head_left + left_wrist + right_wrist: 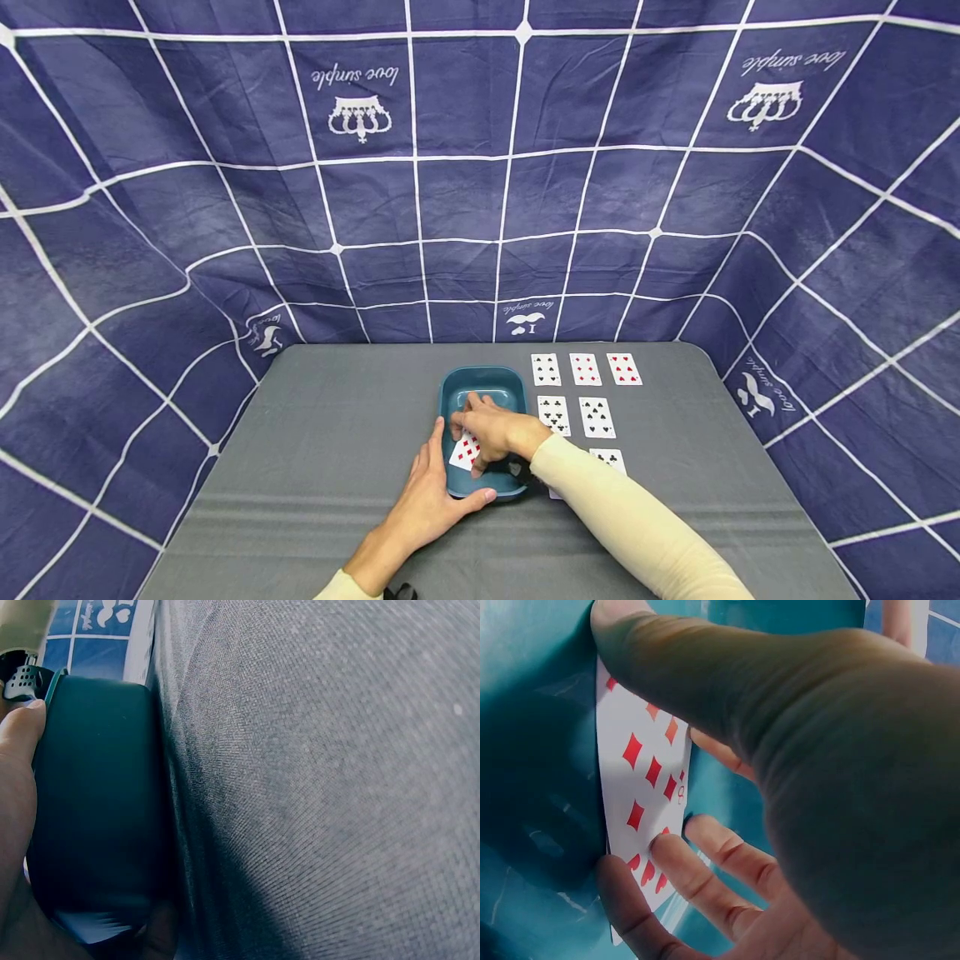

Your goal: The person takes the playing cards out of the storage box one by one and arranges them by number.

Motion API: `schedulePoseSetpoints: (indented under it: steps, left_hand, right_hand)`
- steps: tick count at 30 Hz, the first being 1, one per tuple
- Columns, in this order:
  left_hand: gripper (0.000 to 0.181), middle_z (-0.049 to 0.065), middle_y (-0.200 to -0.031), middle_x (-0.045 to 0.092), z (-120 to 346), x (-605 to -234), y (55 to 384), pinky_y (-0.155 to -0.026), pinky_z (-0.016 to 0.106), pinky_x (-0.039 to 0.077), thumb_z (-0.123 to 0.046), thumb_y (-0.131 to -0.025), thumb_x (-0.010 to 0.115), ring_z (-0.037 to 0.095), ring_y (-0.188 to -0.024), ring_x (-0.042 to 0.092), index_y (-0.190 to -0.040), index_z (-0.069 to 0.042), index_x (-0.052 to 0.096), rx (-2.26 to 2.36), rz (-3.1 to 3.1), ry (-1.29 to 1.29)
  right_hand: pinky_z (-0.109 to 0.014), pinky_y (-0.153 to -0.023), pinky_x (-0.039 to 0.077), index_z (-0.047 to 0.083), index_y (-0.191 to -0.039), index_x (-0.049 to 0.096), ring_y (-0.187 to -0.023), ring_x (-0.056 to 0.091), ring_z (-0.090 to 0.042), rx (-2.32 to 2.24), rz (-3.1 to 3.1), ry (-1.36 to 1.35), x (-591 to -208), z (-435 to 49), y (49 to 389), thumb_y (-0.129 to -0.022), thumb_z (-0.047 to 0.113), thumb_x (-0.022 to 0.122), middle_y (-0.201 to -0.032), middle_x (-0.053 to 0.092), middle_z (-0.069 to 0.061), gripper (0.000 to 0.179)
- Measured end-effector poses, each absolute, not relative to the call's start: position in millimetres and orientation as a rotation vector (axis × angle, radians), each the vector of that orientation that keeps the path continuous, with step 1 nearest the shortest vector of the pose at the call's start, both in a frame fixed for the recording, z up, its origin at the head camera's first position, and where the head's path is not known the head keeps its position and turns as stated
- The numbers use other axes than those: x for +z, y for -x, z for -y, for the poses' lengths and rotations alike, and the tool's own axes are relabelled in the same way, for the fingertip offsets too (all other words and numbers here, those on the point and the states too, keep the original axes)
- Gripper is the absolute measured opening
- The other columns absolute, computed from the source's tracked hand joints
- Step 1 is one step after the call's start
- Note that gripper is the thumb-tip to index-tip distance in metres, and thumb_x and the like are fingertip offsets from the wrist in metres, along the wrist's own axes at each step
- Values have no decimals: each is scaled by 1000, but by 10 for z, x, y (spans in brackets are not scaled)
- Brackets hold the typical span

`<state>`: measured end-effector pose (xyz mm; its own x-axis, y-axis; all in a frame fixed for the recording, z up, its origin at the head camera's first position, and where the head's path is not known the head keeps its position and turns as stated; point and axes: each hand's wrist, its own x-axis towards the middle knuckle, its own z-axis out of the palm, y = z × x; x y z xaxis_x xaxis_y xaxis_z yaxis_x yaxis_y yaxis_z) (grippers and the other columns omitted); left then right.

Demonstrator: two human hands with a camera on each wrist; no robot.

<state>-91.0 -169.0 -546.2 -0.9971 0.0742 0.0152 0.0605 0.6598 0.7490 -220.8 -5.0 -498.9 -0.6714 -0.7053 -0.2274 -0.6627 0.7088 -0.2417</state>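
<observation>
A teal plastic tray [483, 372] stands on the table. My left hand [426, 500] holds it at the near left corner, fingers along the left wall and thumb at the near end; the left wrist view shows the tray's outer wall [101, 787] beside that hand. Inside the tray, my right hand [491, 429] holds a diamonds playing card [649, 761] by its edges, thumb at one end and fingers at the other. Hearts [647, 871] show at the card's lower end, apparently on another card beneath. The hand hides part of the cards.
Right of the tray, face-up cards lie in rows: a back row with a black card [545, 369], a diamonds card [586, 369] and a hearts card [624, 369], then two black cards [597, 417]. My right sleeve [630, 517] partly covers a nearer card [609, 458]. Patterned blue cloth [465, 200] surrounds the table.
</observation>
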Motion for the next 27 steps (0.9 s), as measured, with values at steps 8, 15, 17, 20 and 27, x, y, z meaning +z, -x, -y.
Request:
schedulePoseSetpoints:
  steps: [8, 15, 17, 20, 27]
  left_hand:
    - [147, 32, -175, 47, 1690, -5447, 905, -129, 74, 44, -69, -86, 98, 56, -165, 45, -188, -9, 9, 1293, -2853, -119]
    - [147, 31, -175, 46, 1700, -5462, 907, -130, 73, 44, -69, -86, 98, 56, -165, 44, -188, -9, 10, 1293, -2852, -109]
    - [147, 31, -175, 46, 1702, -5463, 909, -130, 72, 44, -70, -85, 98, 55, -165, 44, -188, -9, 11, 1294, -2856, -112]
    - [147, 30, -176, 46, 1704, -5471, 910, -131, 71, 43, -71, -85, 97, 54, -166, 44, -188, -9, 11, 1294, -2851, -105]
    - [148, 29, -176, 46, 1701, -5475, 904, -133, 71, 41, -73, -85, 96, 54, -167, 42, -188, -11, 10, 1296, -2848, -113]
  right_hand:
    - [-30, -96, 52, 28, -116, 76, -109, 50, -17, -196, -2612, 1121, -5010, 56, 2214, -75, 37, 114, -134, 55, -2, 57]
    - [-32, -97, 51, 30, -124, 77, -109, 50, -18, -182, -2603, 1143, -4986, 84, 2215, -74, 36, 113, -135, 55, -4, 61]
    - [-32, -96, 52, 29, -120, 78, -108, 50, -19, -182, -2605, 1137, -4977, 91, 2227, -73, 35, 113, -134, 55, -4, 59]
    - [-33, -96, 52, 30, -115, 78, -108, 50, -19, -181, -2605, 1122, -4976, 98, 2242, -71, 34, 114, -132, 55, -4, 57]
    - [-33, -95, 53, 30, -111, 75, -108, 50, -20, -192, -2589, 1117, -4995, 88, 2263, -70, 36, 114, -133, 54, -4, 57]
